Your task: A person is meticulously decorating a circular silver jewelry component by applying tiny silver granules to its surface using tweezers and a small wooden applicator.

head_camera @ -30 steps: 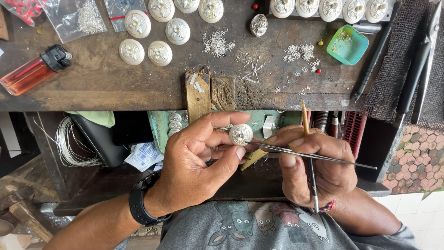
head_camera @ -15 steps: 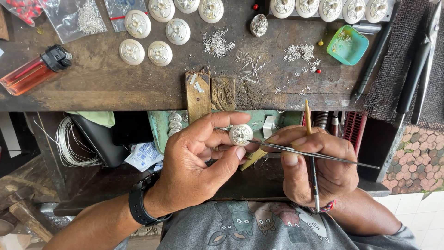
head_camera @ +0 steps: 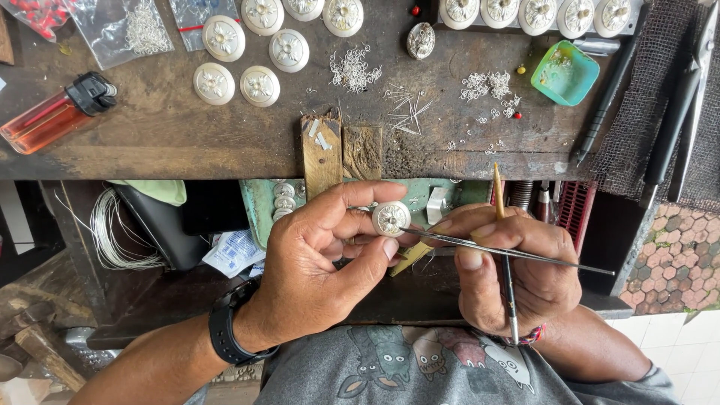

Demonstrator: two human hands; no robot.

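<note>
My left hand [head_camera: 322, 262] pinches a small round silver disc [head_camera: 391, 218] with a raised flower pattern between thumb and fingers, just below the workbench edge. My right hand [head_camera: 517, 270] grips thin metal tweezers [head_camera: 510, 251], whose tips touch the disc's lower right edge. The same hand also holds a slim brush-like stick [head_camera: 500, 202] that points up past the fingers. A black watch sits on my left wrist.
On the worn wooden bench [head_camera: 150, 142] lie several similar silver discs [head_camera: 259, 84], piles of tiny silver wire bits [head_camera: 352, 67], a teal dish [head_camera: 565, 73], an orange lighter [head_camera: 52, 112], plastic bags and dark hand tools [head_camera: 675, 112]. A wire coil [head_camera: 112, 232] hangs below left.
</note>
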